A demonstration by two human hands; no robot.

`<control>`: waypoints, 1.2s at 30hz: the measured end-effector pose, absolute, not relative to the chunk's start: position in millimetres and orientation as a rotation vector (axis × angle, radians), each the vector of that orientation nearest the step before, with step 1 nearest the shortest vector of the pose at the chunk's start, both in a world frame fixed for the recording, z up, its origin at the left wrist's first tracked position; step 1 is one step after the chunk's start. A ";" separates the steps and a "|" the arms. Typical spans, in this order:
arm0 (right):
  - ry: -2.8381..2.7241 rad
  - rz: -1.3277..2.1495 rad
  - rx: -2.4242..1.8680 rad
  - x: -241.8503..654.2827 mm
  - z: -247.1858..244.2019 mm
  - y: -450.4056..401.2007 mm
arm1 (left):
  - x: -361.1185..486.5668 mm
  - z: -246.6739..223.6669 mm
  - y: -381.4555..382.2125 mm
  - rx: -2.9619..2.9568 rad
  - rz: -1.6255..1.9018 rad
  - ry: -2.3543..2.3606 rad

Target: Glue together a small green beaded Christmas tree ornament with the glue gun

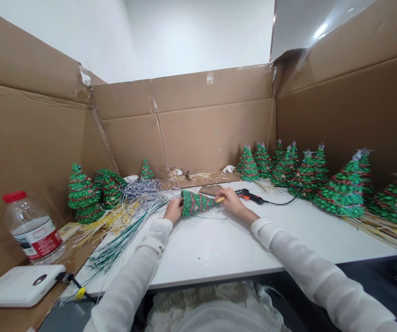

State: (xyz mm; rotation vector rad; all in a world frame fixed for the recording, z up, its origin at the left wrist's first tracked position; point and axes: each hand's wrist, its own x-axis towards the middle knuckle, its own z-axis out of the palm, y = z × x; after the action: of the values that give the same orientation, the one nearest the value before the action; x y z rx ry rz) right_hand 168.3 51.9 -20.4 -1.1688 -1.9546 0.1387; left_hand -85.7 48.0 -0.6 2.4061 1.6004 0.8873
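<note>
Okay, small green tree (196, 203) with red trim is on its side over the middle of the white table (219, 251), wide base toward the left hand (173, 210), tip toward the right hand (232, 203). Left fingers closed, gripping the base. Right fingers closed on a thin tan stick (220, 199) at the tip (can't tell how far in it goes). Whether the tree touches the tabletop, unclear. Just beyond the right hand: black-and-orange tool (243, 193) with a cord. Left side: green strands (124, 236), yellow strands (110, 220), purple-white wire tangle (141, 192), then red-capped bottle (35, 233) and white box-shaped device (21, 287). More trees: right-side group (344, 190), left-side trees (82, 190), one small back tree (146, 170). Cardboard walls (215, 124) around the table.
</note>
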 end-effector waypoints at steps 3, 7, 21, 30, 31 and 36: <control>-1.958 0.141 -1.170 168.5 -20.0 51.3 | -87.3 -1.5 49.1 2.399 0.949 1.518; -1.974 0.142 -1.172 168.1 -19.7 50.4 | -88.8 -0.4 47.9 2.382 1.043 1.559; -2.070 0.144 -1.142 170.1 -16.9 46.2 | -88.0 1.9 42.6 2.382 1.029 1.665; -2.049 0.273 -1.078 175.7 -15.1 45.2 | -89.9 -2.9 50.9 2.317 0.979 1.659; -2.074 0.312 -1.068 175.3 -14.6 44.6 | -90.4 -3.6 52.0 2.282 0.995 1.638; -2.111 0.479 -1.095 173.5 -10.3 38.4 | -93.9 -6.6 58.5 2.011 1.061 1.390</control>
State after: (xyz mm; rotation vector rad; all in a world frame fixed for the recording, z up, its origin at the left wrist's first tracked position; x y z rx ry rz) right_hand 173.5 38.4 -10.3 -1.0951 -2.1113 0.4786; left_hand -93.9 58.5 -6.6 2.0107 1.3897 1.0612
